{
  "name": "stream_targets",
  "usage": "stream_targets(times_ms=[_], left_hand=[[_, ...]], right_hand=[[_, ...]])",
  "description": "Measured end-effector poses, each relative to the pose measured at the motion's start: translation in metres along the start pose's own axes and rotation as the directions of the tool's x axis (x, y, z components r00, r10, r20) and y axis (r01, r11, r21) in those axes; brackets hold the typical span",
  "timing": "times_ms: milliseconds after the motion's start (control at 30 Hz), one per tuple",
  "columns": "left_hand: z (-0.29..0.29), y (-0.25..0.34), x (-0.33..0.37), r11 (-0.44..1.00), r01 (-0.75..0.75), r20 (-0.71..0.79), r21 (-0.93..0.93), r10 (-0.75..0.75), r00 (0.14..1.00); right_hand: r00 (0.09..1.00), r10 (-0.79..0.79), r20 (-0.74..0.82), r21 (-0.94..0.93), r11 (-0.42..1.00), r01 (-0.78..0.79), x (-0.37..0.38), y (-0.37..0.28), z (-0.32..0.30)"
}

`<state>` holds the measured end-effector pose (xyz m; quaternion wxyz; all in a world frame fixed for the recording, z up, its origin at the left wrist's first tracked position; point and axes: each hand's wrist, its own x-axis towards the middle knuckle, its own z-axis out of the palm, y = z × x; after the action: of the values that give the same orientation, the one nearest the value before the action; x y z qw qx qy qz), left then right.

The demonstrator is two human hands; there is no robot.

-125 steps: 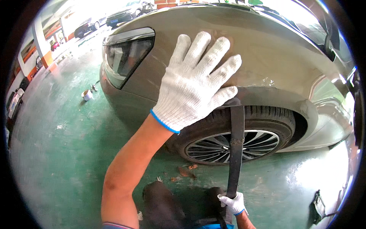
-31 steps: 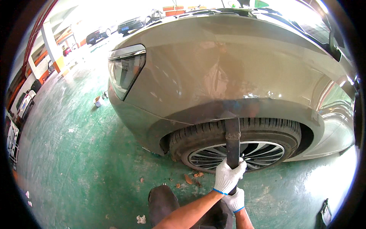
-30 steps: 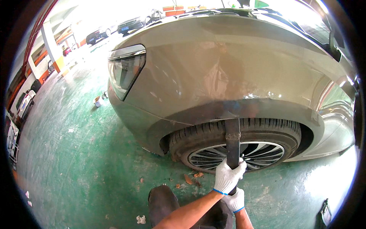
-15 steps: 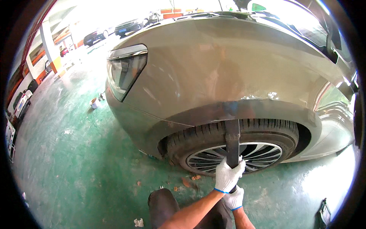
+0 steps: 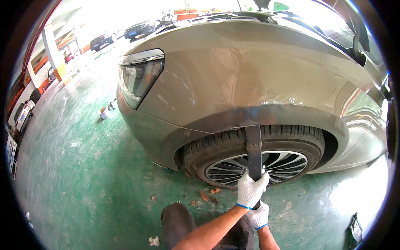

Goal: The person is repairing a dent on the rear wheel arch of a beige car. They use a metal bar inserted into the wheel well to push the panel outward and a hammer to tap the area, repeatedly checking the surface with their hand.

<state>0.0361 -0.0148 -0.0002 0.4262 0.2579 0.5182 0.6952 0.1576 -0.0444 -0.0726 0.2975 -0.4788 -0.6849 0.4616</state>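
Both my hands wear white knit gloves with blue cuffs and grip a long, flat, dark pry bar [image 5: 253, 156]. My left hand [image 5: 251, 188] is wrapped round it in front of the wheel. Just below and nearer to me, my right hand [image 5: 259, 215] closes round the bar's lower end. The bar stands nearly upright in front of the tyre [image 5: 287, 132]. Its upper end meets the edge of the wheel arch on a beige car fender [image 5: 208, 62]; whether it hooks behind that edge is hidden. Light reflections along the fender above the arch look wavy.
A headlight [image 5: 141, 79] sits at the fender's front end. On the green floor [image 5: 91, 179] are a small tub [image 5: 103, 112], dry leaves [image 5: 204, 196] and crumpled white paper [image 5: 154, 241]. A dark object [image 5: 355, 229] lies at lower right. My knee [image 5: 178, 223] is close below the wheel.
The view has shifted slightly, so the wheel and arch appear a little higher. Both hands keep their grip on the pry bar, whose upper end still meets the arch edge.
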Motion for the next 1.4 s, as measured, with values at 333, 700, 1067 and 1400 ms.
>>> stream_targets(times_ms=[333, 700, 1067, 1400], left_hand=[[0.004, -0.005, 0.004, 0.999, -0.029, -0.029, -0.031, 0.028, 0.999], [-0.002, 0.013, -0.003, 0.996, 0.042, 0.045, -0.083, -0.039, 0.998], [0.001, 0.01, -0.001, 0.998, 0.058, 0.034, -0.028, -0.058, 0.998], [0.006, -0.007, 0.009, 0.999, 0.016, 0.004, 0.031, -0.016, 1.0]], right_hand=[[0.998, -0.037, 0.056, -0.123, 0.991, 0.043, 0.017, 0.019, -0.004], [0.999, 0.011, 0.048, -0.027, 1.0, -0.01, 0.002, 0.002, -0.006], [0.999, 0.046, 0.011, -0.122, 0.992, -0.045, 0.002, 0.005, -0.007], [0.995, -0.067, 0.078, -0.199, 0.977, 0.081, 0.022, 0.05, -0.011]])
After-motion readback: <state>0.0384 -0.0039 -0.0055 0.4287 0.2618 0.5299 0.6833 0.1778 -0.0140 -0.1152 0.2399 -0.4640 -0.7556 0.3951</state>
